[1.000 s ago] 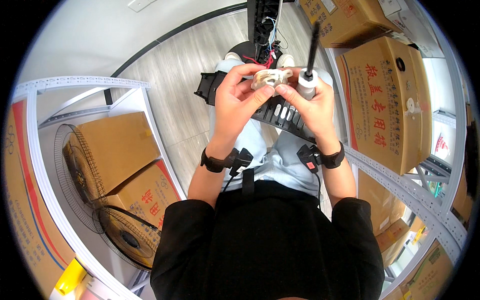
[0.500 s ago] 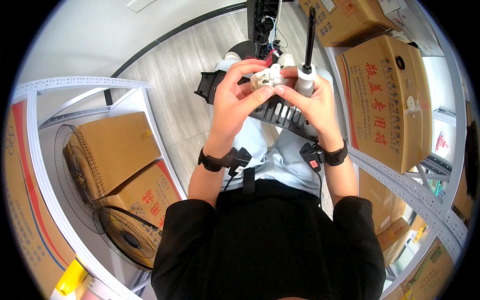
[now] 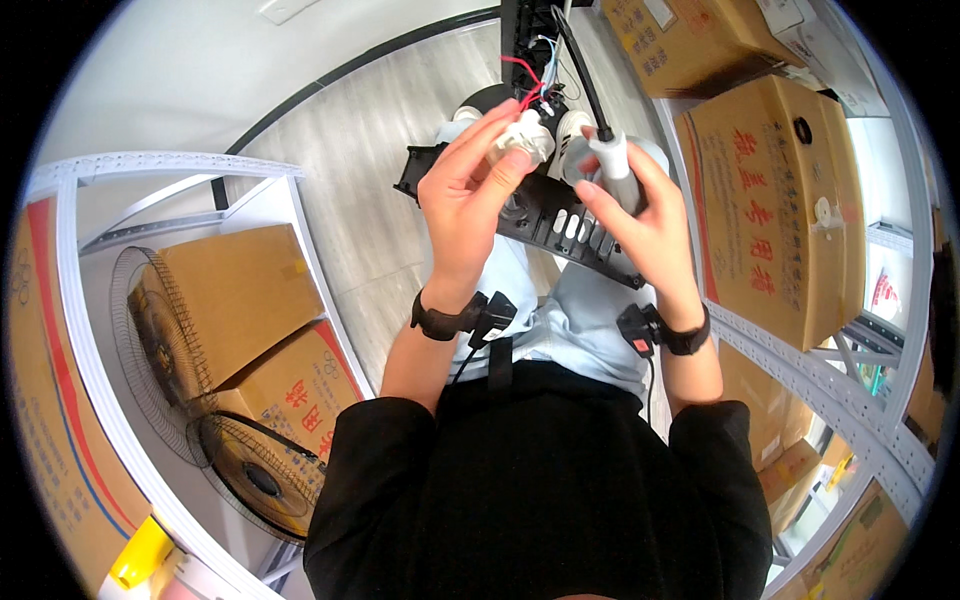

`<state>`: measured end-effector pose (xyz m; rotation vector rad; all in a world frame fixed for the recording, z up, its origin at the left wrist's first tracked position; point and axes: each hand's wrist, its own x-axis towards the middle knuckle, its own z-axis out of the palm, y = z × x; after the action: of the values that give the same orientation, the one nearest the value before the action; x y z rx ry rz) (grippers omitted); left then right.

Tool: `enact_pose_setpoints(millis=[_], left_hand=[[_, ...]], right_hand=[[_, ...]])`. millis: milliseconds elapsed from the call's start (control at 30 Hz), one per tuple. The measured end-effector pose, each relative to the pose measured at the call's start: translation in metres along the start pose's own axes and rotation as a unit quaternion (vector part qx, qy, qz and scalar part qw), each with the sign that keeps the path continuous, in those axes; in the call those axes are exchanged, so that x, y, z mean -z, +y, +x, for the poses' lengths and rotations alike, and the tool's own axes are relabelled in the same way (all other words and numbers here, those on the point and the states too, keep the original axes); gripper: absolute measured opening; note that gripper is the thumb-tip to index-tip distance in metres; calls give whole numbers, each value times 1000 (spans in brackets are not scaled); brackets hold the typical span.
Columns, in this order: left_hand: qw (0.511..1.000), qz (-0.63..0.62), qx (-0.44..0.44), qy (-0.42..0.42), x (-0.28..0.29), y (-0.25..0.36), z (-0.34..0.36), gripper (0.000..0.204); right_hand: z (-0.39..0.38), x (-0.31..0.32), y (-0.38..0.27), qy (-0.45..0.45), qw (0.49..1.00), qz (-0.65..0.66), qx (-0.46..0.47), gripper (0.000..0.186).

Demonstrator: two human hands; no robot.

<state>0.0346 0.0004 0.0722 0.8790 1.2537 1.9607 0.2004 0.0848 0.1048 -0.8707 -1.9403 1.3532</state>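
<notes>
Head view: in the upper centre of the frame, the left hand is pinching a white part between thumb and fingertips, probably by its edge so that its face is staying in sight. Just right of it, the right hand is curling loosely around a grey-and-white handle, the thumb standing away; this is apparently leaving thumb and fingertip usable without putting the tool down. A black cord-like length is running from its white end toward the top edge, clear of the white part. Below the hands, a slotted black panel is lying across the thighs, the lap seemingly serving as a bench. Red wires are hanging near a dark upright column at top centre; whether they are joining the white part, one cannot tell.
</notes>
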Motion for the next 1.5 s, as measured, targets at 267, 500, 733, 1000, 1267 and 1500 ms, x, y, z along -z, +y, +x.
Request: enact_pose_setpoints(millis=[267, 500, 733, 1000, 1267, 1500], left_hand=[[993, -64, 1, 103, 4, -2, 17, 36], [986, 39, -78, 138, 8, -7, 18, 35], [979, 99, -110, 143, 10, -8, 18, 34], [973, 113, -141, 142, 10, -9, 18, 35], [970, 123, -154, 142, 9, -9, 17, 35], [972, 124, -140, 143, 11, -9, 16, 35]], right_hand=[[-37, 12, -20, 4, 991, -133, 0, 40], [-47, 13, -33, 29, 978, -199, 53, 38], [-50, 15, -33, 34, 974, -206, 87, 38], [-51, 16, -31, 34, 971, -216, 93, 37], [-50, 15, -29, 34, 973, -213, 86, 35], [-51, 16, -32, 36, 975, -204, 85, 36]])
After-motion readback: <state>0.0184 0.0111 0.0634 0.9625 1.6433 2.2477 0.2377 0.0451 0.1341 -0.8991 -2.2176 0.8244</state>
